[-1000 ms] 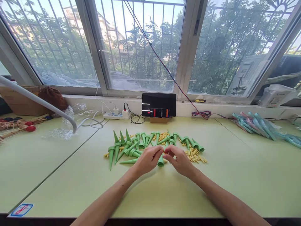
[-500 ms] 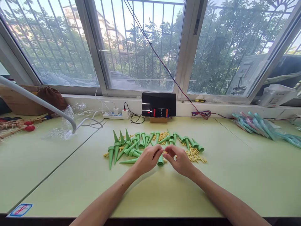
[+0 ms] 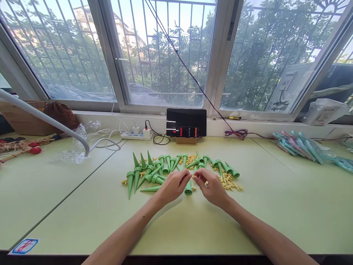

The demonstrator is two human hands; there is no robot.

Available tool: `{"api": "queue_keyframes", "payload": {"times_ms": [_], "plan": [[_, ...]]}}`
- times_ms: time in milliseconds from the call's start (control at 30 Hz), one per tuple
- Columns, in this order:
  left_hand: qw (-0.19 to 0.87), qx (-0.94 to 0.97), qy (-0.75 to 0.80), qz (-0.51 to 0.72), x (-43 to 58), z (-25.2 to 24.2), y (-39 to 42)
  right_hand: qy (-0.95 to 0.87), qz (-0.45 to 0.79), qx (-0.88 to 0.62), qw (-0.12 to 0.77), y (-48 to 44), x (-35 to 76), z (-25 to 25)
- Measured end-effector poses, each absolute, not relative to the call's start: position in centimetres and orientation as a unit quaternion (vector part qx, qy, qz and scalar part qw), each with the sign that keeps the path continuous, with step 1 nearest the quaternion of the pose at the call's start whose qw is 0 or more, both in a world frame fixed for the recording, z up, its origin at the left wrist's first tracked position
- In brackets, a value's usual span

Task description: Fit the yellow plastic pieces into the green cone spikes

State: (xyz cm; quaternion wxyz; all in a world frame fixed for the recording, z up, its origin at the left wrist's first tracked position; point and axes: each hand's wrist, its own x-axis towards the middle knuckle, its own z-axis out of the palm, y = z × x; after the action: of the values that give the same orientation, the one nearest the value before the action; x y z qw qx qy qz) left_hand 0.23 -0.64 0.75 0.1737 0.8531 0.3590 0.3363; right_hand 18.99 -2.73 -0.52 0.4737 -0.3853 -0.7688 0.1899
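My left hand [image 3: 174,184] and my right hand [image 3: 211,188] meet fingertip to fingertip over the middle of the table. Each is closed in a pinch on a small yellow plastic piece [image 3: 193,176], mostly covered by the fingers. Just below them lies a green plastic spike [image 3: 188,190], its round open end facing me and its upper part hidden by my left hand. Several more green spikes [image 3: 130,184] lie about in a row, some with ribbed collars and pointed tips. Among them are scattered small yellow T-shaped pieces [image 3: 228,183], thickest to the right of my right hand.
Behind the spikes, a phone [image 3: 187,132] leans on a black tablet [image 3: 186,117]. A power strip [image 3: 137,135] with cables sits left of it. Bundled wires [image 3: 236,134] and teal packages [image 3: 300,146] lie right. A white curved tube [image 3: 49,119] crosses the left side.
The fingertips of both hands have shifted slightly, and the small yellow piece between them shows more plainly. The spikes and the other things on the table stay where they were.
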Motion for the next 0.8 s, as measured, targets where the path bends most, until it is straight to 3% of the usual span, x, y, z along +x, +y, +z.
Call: {"api": "queue_keyframes", "payload": {"times_ms": [267,800], "plan": [[0.147,0.86,0.37,0.318,0.04,0.87,-0.63,-0.725,0.193,-0.425,0.506,-2.54,19.22,-0.21],[0.122,0.886,0.308,0.325,-0.1,0.76,-0.45,-0.747,0.22,-0.411,0.473,-2.61,19.06,-0.52]]}}
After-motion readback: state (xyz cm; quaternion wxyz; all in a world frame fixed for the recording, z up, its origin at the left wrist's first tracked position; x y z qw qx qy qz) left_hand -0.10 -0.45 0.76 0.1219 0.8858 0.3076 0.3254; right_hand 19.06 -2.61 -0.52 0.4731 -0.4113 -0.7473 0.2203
